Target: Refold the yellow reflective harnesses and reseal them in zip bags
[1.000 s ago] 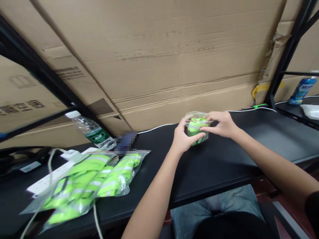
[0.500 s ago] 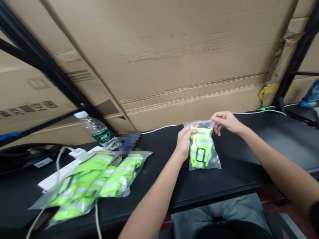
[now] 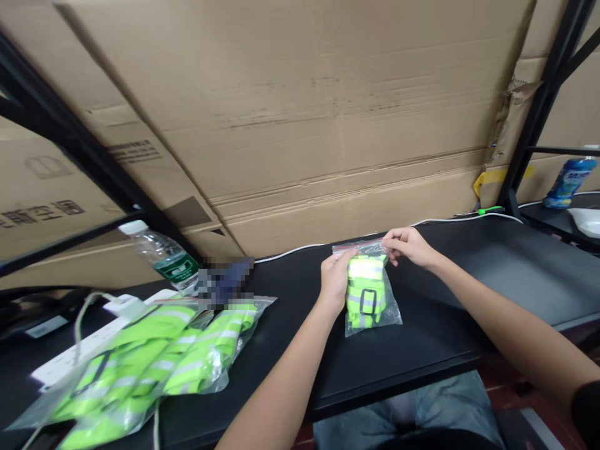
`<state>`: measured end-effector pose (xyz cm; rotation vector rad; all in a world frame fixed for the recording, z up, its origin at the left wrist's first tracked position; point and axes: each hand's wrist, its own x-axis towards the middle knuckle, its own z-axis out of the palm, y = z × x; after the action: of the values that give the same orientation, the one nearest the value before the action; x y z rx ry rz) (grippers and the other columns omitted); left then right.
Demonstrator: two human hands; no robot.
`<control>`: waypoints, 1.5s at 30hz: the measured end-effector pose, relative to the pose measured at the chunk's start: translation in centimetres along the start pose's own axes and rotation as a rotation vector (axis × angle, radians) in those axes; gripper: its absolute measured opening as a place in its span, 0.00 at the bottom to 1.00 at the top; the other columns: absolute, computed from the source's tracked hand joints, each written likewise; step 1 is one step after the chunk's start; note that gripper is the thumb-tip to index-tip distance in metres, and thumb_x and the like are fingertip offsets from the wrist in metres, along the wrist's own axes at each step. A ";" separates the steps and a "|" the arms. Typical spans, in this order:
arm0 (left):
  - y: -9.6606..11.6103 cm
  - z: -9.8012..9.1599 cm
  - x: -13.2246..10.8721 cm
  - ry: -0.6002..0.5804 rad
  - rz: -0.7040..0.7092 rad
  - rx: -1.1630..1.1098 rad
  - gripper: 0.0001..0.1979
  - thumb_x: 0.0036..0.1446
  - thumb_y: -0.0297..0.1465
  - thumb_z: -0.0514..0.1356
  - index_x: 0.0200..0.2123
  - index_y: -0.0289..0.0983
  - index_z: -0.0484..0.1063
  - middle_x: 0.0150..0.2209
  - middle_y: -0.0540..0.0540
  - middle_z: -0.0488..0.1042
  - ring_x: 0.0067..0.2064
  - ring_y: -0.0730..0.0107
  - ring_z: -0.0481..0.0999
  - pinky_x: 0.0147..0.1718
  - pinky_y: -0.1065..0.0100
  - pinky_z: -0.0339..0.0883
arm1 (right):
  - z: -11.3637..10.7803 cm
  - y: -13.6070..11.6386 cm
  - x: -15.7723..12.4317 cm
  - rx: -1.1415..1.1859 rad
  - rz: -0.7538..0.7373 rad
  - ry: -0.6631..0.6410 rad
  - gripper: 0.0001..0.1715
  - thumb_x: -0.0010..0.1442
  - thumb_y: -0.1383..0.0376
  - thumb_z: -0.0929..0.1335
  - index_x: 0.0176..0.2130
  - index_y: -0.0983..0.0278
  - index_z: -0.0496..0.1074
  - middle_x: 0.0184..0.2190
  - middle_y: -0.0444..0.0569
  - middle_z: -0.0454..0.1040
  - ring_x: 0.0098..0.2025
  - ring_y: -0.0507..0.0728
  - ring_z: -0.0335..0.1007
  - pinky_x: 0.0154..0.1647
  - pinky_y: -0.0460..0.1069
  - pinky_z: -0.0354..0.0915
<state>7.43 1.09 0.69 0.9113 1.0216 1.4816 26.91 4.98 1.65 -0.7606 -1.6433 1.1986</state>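
Observation:
A clear zip bag (image 3: 367,294) holds a folded lime-green strap with silvery stripes and a black buckle, and its red-lined zip edge is at the top. My left hand (image 3: 336,275) grips the bag's upper left side, thumb over the front. At the top right corner, my right hand (image 3: 407,245) pinches the zip edge between thumb and fingers. To the left, more bags of lime-green straps (image 3: 135,359) lie overlapping on the black table (image 3: 276,356).
A water bottle (image 3: 164,256) leans at the back left beside a pixelated dark object (image 3: 229,281). A white power strip (image 3: 60,365) and cables lie left. Cardboard (image 3: 328,125) stands behind. A blue bottle (image 3: 569,181) is far right, past a black metal frame.
The view has shifted, so most things sit a little lower and further left. My right fingers are closed on the bag's top corner, and the zip edge looks flatter than before.

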 end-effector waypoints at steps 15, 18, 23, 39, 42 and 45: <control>-0.1 0.0 -0.2 -0.018 0.179 0.032 0.14 0.45 0.38 0.73 0.31 0.34 0.80 0.27 0.48 0.80 0.28 0.69 0.77 0.29 0.69 0.69 | 0.3 -0.4 -0.3 -0.044 -0.025 0.011 0.19 0.55 0.51 0.73 0.29 0.65 0.74 0.23 0.45 0.73 0.21 0.50 0.66 0.21 0.47 0.66; -0.1 0.1 -0.3 -0.029 0.188 0.040 0.15 0.46 0.39 0.72 0.31 0.34 0.80 0.28 0.47 0.80 0.28 0.68 0.77 0.29 0.69 0.69 | 0.4 -0.5 -0.3 -0.059 -0.031 0.014 0.20 0.55 0.51 0.74 0.28 0.65 0.74 0.23 0.45 0.73 0.22 0.49 0.66 0.23 0.47 0.67; -0.1 0.3 -0.4 -0.017 0.215 0.043 0.16 0.44 0.40 0.73 0.30 0.34 0.79 0.27 0.48 0.79 0.27 0.68 0.76 0.29 0.69 0.69 | 0.4 -0.5 -0.4 -0.071 -0.039 0.036 0.21 0.55 0.50 0.73 0.28 0.64 0.74 0.23 0.44 0.74 0.21 0.49 0.66 0.23 0.47 0.66; 0.1 1.0 -1.2 -0.050 0.191 0.031 0.14 0.45 0.39 0.72 0.28 0.34 0.79 0.26 0.47 0.79 0.26 0.70 0.75 0.28 0.70 0.68 | 1.3 -0.9 -0.5 -0.148 -0.053 0.033 0.17 0.55 0.53 0.73 0.28 0.64 0.74 0.24 0.45 0.74 0.25 0.51 0.67 0.28 0.48 0.63; 0.0 1.0 -1.3 -0.055 0.175 0.043 0.13 0.45 0.38 0.72 0.26 0.34 0.79 0.25 0.47 0.78 0.26 0.70 0.75 0.28 0.70 0.68 | 1.3 -1.1 -0.5 -0.173 -0.060 0.020 0.16 0.54 0.55 0.73 0.27 0.64 0.73 0.23 0.44 0.73 0.25 0.50 0.65 0.28 0.47 0.61; -0.1 1.1 -1.4 -0.058 0.164 0.054 0.13 0.45 0.38 0.72 0.27 0.34 0.79 0.25 0.47 0.79 0.26 0.70 0.75 0.28 0.70 0.68 | 1.3 -1.4 -0.6 -0.184 -0.057 -0.016 0.16 0.55 0.54 0.72 0.26 0.64 0.72 0.23 0.44 0.72 0.24 0.50 0.63 0.27 0.47 0.60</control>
<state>8.66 -0.15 0.93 1.0926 0.9671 1.5598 25.99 3.52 2.62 -0.8135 -1.7942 1.0261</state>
